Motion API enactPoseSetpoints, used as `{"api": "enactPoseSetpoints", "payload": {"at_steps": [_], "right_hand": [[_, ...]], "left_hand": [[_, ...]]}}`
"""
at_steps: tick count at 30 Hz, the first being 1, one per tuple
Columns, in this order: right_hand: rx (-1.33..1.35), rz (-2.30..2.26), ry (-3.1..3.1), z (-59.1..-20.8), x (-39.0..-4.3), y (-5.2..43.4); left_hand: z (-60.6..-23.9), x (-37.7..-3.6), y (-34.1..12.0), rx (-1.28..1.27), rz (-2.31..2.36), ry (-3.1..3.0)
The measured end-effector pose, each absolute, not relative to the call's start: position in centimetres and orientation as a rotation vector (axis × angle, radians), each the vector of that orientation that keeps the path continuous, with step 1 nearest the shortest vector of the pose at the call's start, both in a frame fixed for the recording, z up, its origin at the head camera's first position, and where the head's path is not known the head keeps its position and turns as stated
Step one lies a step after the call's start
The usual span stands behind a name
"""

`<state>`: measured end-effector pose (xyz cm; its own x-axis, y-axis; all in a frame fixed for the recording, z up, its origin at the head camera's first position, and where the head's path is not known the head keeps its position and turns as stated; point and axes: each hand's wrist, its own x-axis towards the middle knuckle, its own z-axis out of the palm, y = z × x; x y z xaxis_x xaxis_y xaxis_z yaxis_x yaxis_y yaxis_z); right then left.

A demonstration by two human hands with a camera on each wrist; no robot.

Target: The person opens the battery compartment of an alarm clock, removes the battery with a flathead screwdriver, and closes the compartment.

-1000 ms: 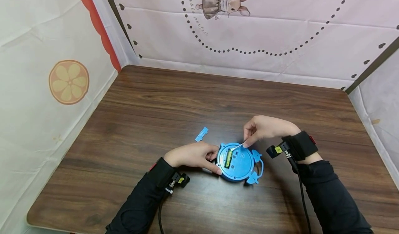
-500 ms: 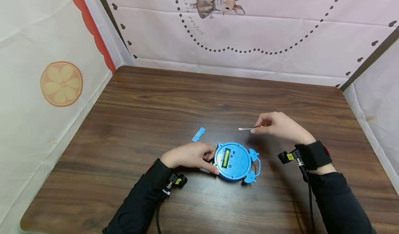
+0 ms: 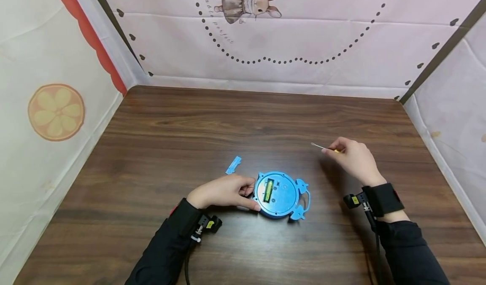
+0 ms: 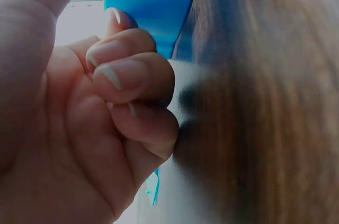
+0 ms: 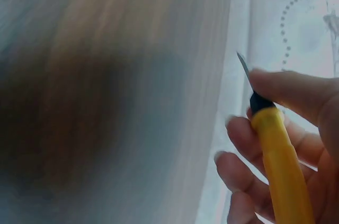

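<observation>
A blue round alarm clock (image 3: 282, 198) lies on its face, back upward, a green battery (image 3: 268, 191) in its uncovered slot. My left hand (image 3: 224, 192) grips the clock's left edge, thumb at the rim and fingers curled against its side; the left wrist view shows the fingertips at the blue casing (image 4: 151, 1). Up and to the right of the clock, my right hand (image 3: 355, 158) pinches a small screwdriver (image 5: 283, 166) with a yellow handle and black collar. Its thin metal shaft (image 3: 318, 146) points left, away from the clock.
A small blue battery cover (image 3: 233, 165) lies on the wooden table (image 3: 190, 120) just beyond my left hand. White printed cloth (image 3: 303, 40) hangs behind the table and along its sides. Cables trail from both wrist cameras.
My right hand has drawn the screwdriver out of the clock's battery slot, moving up and to the right. The left hand stays on the clock; the head view has shifted slightly.
</observation>
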<state>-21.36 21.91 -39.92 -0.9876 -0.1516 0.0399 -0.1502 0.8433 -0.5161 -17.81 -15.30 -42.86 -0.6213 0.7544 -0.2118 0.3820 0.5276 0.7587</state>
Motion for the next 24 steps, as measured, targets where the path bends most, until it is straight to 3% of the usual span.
{"api": "enactPoseSetpoints", "payload": {"at_steps": [8, 24], "right_hand": [[-0.072, -0.880, 3.056, -41.7, -21.2, 23.3], [-0.019, -0.853, 2.983, -42.8, -21.3, 24.5]], "left_hand": [[-42.8, -17.9, -15.2, 0.916, 0.936, 2.241], [-42.9, -17.9, -15.0, 0.910, 0.941, 2.245]]}}
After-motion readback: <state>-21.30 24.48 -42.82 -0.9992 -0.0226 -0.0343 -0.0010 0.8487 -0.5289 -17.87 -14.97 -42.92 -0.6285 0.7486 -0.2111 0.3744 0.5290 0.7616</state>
